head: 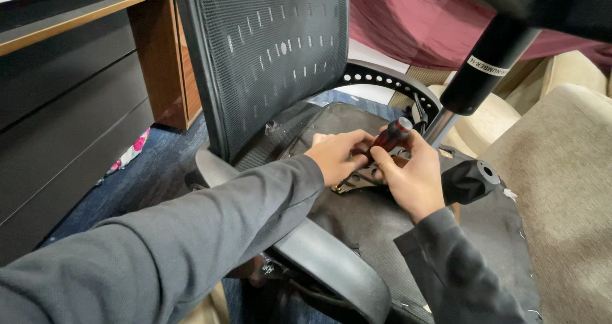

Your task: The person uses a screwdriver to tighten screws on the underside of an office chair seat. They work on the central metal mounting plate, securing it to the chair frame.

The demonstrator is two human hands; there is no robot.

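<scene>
Both hands, left (336, 156) and right (411, 177), grip a red-black screwdriver (390, 135) below a white-labelled cylinder (484, 64).

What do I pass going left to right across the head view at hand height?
Dark cabinet front → grey left sleeve → left hand → red-and-black screwdriver → right hand → black armrest mount → beige sofa.

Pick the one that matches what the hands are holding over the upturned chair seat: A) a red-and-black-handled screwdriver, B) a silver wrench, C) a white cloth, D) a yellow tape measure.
A: the right hand and left hand meet on a red-and-black-handled screwdriver above the black chair seat.
</scene>
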